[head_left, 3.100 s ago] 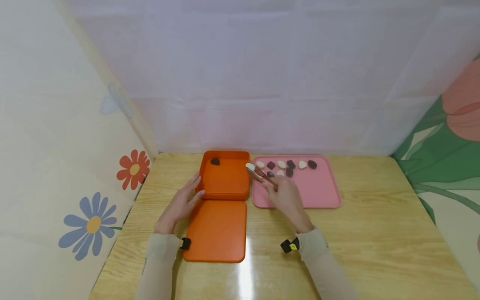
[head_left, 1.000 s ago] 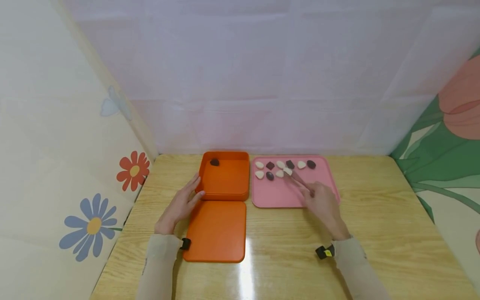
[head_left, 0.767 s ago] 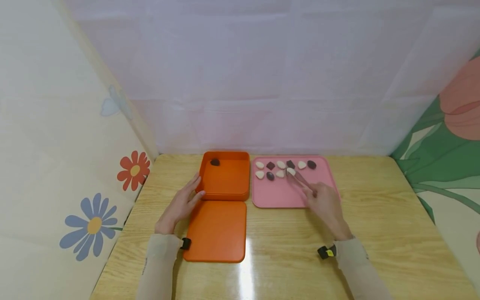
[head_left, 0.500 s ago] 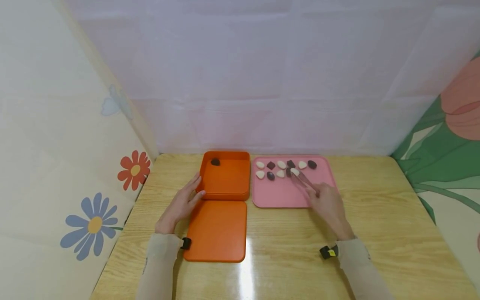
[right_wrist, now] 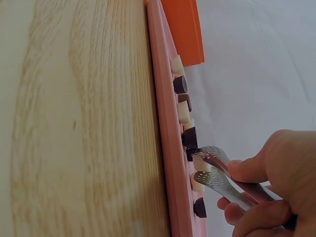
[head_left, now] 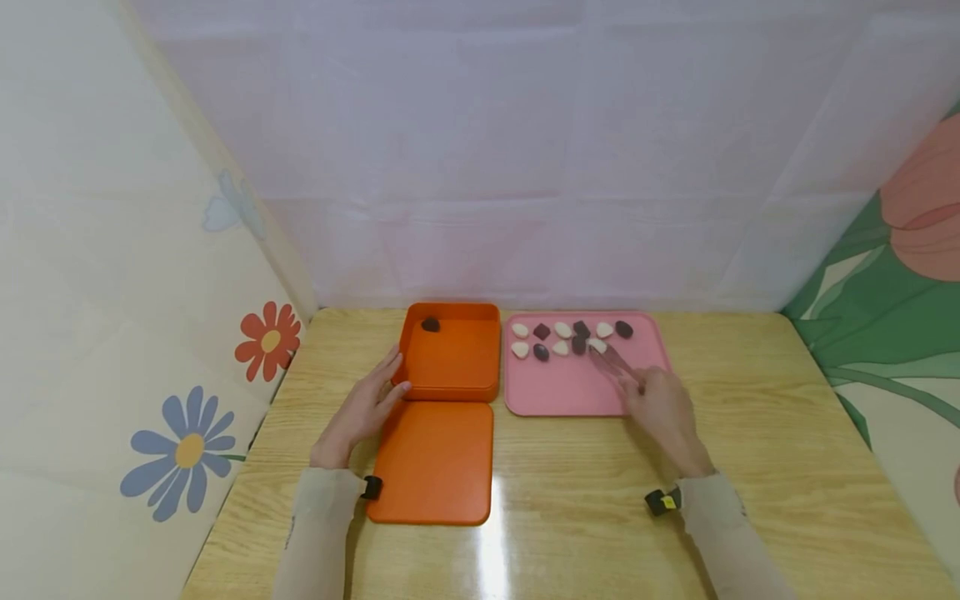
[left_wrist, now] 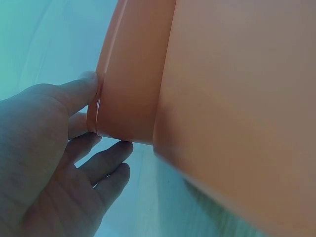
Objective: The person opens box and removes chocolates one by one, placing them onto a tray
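Note:
My right hand (head_left: 660, 412) grips small metal tongs (right_wrist: 224, 190) with perforated tips. Between those tips sits a white chocolate-like piece (right_wrist: 201, 163), low over the pink tray (head_left: 570, 396). Whether the piece bears on the tray I cannot tell. Beside it, in the head view, is a dark oval piece (head_left: 578, 345). At the front left corner of an orange box (head_left: 453, 358), my left hand (head_left: 362, 414) rests with its fingers along the left wall and its thumb at the front. The left wrist view shows the left fingertips (left_wrist: 121, 148) touching the box wall.
Several white and dark pieces stand in two rows at the back of the tray. One dark piece (head_left: 431, 324) lies inside the box. An orange lid (head_left: 433, 467) lies flat in front of the box on the wooden table (head_left: 757, 417). White cloth (head_left: 480, 150) hangs behind.
The right hand and tongs carried a white piece from beside the box to the right over the tray, then slid a little further right, past the dark oval piece. The left hand stayed put.

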`<action>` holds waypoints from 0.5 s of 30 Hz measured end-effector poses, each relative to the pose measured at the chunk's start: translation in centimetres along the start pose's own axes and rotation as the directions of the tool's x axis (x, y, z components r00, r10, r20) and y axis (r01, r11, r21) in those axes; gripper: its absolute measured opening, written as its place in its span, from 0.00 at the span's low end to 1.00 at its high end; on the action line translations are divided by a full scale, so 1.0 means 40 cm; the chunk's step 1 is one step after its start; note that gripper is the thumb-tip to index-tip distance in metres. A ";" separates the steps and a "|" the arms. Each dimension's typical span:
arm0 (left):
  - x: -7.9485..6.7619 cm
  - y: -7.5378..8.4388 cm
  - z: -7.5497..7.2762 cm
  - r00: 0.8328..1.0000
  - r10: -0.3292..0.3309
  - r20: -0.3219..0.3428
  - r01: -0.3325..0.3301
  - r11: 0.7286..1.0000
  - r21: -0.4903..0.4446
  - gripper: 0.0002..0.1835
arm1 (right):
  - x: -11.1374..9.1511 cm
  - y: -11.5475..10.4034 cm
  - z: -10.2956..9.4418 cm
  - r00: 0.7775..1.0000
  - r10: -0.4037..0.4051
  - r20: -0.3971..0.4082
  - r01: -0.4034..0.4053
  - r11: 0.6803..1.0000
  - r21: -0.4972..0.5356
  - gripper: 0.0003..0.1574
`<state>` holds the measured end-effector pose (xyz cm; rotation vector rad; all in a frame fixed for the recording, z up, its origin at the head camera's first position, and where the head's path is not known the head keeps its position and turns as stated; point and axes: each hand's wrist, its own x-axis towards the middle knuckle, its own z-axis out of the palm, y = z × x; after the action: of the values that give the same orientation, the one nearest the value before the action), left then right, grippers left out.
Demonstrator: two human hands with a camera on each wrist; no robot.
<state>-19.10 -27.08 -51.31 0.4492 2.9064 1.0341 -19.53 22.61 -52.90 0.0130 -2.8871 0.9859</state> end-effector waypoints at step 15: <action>0.000 0.001 0.000 1.000 -0.008 0.007 0.008 1.000 0.003 0.37 | 0.010 0.007 -0.013 0.998 0.054 0.037 -0.054 0.999 0.000 0.19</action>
<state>-19.11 -27.05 -51.27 0.4394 2.9011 1.0256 -19.89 23.16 -52.63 -0.0482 -2.9353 1.0063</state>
